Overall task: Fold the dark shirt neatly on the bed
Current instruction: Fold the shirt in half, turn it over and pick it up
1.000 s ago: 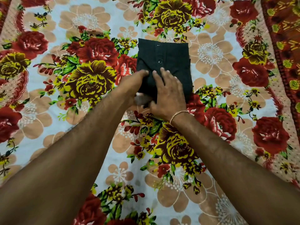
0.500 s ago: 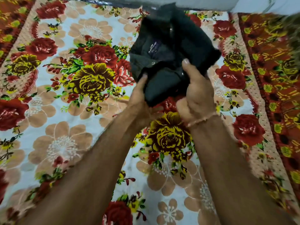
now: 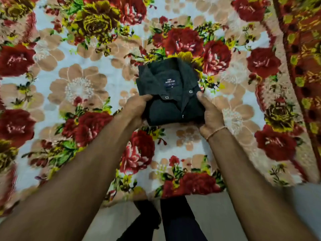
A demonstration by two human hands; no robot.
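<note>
While both hands grasp its sides, the dark shirt [image 3: 171,94] sits mid-frame on the bed [image 3: 86,87], folded compactly, collar up. Left hand [image 3: 137,108] and right hand [image 3: 211,115] likely need only let go.

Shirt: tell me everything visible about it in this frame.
The shirt is dark, of woven-looking cloth, folded into a compact rectangle, collar up and open, showing a neck label and two buttons. It lies on the floral bedsheet. The left hand grips its left edge, the right hand its right edge, thumbs on top.
</note>
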